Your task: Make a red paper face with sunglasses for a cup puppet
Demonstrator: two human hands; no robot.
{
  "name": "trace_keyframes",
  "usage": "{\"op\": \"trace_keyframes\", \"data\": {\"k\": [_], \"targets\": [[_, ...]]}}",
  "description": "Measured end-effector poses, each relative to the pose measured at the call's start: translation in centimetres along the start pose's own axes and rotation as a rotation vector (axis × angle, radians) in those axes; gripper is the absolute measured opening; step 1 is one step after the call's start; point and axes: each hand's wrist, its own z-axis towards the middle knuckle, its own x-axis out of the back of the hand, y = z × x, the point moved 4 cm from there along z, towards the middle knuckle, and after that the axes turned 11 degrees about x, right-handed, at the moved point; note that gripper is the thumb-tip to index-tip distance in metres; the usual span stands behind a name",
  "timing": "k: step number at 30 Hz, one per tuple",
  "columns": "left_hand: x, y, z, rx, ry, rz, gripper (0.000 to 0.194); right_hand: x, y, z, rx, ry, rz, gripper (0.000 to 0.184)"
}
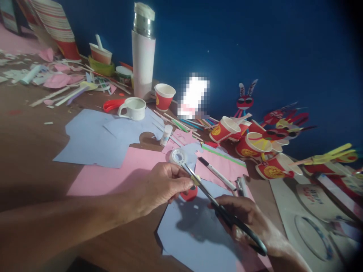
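Observation:
My right hand point(252, 221) grips black-handled scissors point(227, 216), whose long blades point up and left towards my other hand. Between the thumb and fingers of my left hand point(167, 185) is a small yellow paper piece point(195, 180), right at the blades. Just under those fingertips shows a red round piece point(189, 194); whether it is held too, I cannot tell. Below both hands lies a blue paper sheet point(195, 230). A roll of clear tape point(178, 156) sits beyond my left hand, and a black-capped marker point(217, 173) lies beyond the blades.
Pink paper point(113, 179) and cut blue paper point(93, 138) spread to the left. Behind stand a white mug point(133, 108), a red paper cup point(164, 97) and a tall flask point(143, 60). Several decorated red cups point(252, 145) line the right, with paper scraps point(59, 80) far left.

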Motion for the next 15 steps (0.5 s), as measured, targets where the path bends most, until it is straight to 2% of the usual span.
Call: {"op": "trace_keyframes", "data": {"k": [4,15], "targets": [[-0.09,0.10,-0.08,-0.003,-0.017,0.002,0.016,0.16,0.02,-0.03,0.018,0.028,-0.016,0.058],[-0.04,-0.30,0.12,-0.026,-0.051,0.032,0.019,0.18,0.49,-0.16,-0.032,0.051,0.052,0.047]]}}
